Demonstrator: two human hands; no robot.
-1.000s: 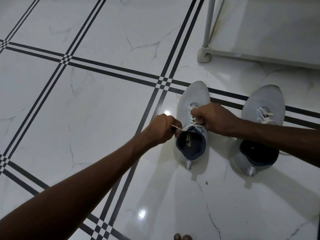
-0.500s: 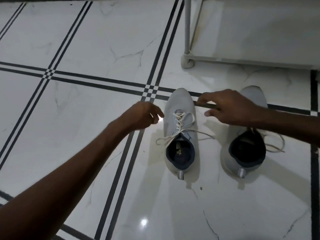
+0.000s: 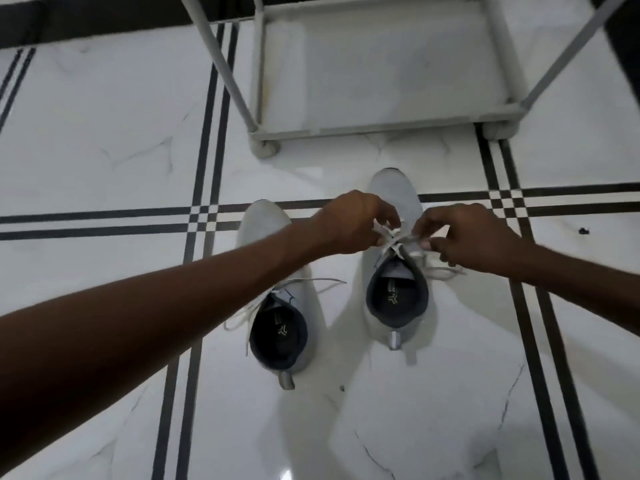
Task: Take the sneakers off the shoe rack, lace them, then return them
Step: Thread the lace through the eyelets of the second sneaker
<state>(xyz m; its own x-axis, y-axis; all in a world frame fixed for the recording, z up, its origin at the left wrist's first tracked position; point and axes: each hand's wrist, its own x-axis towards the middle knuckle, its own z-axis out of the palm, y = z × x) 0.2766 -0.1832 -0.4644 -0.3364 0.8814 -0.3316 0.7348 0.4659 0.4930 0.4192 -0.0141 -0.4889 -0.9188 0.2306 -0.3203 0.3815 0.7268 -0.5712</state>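
Two light grey sneakers with dark linings stand side by side on the tiled floor, toes pointing away from me. Over the right sneaker (image 3: 391, 188) my left hand (image 3: 349, 223) and my right hand (image 3: 467, 237) each pinch its white lace (image 3: 394, 237) near the top eyelets. The left sneaker (image 3: 263, 223) lies partly under my left forearm, and its white laces (image 3: 311, 282) trail loose across the shoe and the floor.
A pale grey metal shoe rack (image 3: 381, 129) stands just beyond the sneakers, its bottom shelf bare and its legs slanting up out of view. The floor is glossy white marble tile with black double stripes (image 3: 204, 216). A small dark speck (image 3: 584, 231) lies at the right.
Both hands have left the left sneaker, moved right and closed on the right sneaker's lace. The view has swung so the rack sits straight ahead.
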